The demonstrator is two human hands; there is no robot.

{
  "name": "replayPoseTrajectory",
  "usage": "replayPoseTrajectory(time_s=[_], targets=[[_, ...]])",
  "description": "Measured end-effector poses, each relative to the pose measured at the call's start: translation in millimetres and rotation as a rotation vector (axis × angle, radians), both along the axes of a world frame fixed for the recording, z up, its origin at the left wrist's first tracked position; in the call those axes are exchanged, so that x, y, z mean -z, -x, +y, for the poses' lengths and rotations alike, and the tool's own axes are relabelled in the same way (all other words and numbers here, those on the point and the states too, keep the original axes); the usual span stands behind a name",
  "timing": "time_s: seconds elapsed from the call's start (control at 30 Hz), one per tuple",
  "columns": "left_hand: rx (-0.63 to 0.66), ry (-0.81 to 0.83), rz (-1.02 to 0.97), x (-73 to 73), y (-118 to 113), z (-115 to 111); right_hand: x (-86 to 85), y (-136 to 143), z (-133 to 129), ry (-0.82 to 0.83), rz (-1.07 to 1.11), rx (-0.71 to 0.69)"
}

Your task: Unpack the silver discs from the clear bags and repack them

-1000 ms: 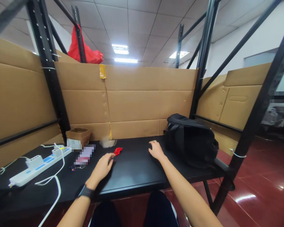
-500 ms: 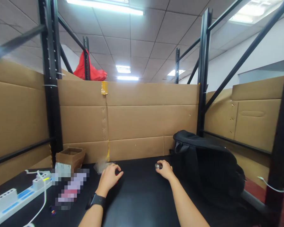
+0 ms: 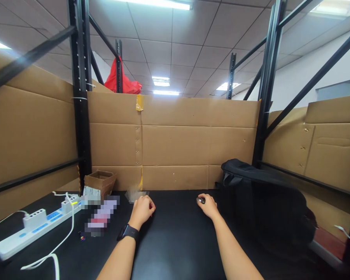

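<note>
Low over the black tabletop [image 3: 172, 241], my left hand [image 3: 142, 212] has its fingers curled together. A bit of something small and red [image 3: 154, 206] shows at its fingertips, too small to name. Behind that hand lies a crumpled clear plastic bag [image 3: 132, 194]. To the right, my right hand [image 3: 209, 206] has its fingers closed around a small dark, shiny, rounded object [image 3: 202, 200]; most of it is hidden by the fingers. A black smartwatch [image 3: 129, 232] is on my left wrist.
A black backpack [image 3: 268, 210] lies at the right. On the left are a white power strip [image 3: 35, 233] with cables, a small open cardboard box [image 3: 100, 182] and a blurred-out flat item [image 3: 103, 216]. Cardboard walls [image 3: 175, 144] and black metal posts [image 3: 81, 116] enclose the table.
My left fingers have closed together from a looser, more open curl. My right hand keeps its hold on the shiny object. The whole view has shifted, so most things appear farther right.
</note>
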State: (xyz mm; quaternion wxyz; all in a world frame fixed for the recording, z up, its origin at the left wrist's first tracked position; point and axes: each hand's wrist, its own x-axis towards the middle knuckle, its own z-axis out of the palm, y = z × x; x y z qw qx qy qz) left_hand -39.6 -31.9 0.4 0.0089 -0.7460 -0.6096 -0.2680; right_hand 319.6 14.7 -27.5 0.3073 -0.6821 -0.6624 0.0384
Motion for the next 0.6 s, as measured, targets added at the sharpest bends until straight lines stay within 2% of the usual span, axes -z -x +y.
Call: replayPoseTrajectory(time_s=[0.2, 0.33, 0.43, 0.5, 0.6], targets=[[0.024, -0.044, -0.117, -6.1, -9, -1, 0.9, 1, 3, -0.021, 0.022, -0.01], [0.129, -0.138, -0.393, -11.5, -16, -2, 0.7, 2, 2, -0.068, 0.059, -0.04], [0.212, -0.125, -0.619, -11.6, -21, 0, -2.9, 3, 1, -0.162, 0.102, -0.048], [0.239, -0.105, -0.713, -9.8, -23, 3, -7.3, 7, -1, -0.247, 0.154, -0.101], [0.296, -0.098, -0.786, -6.9, -27, 6, -15.4, 21, -7, -0.321, 0.314, -0.28]])
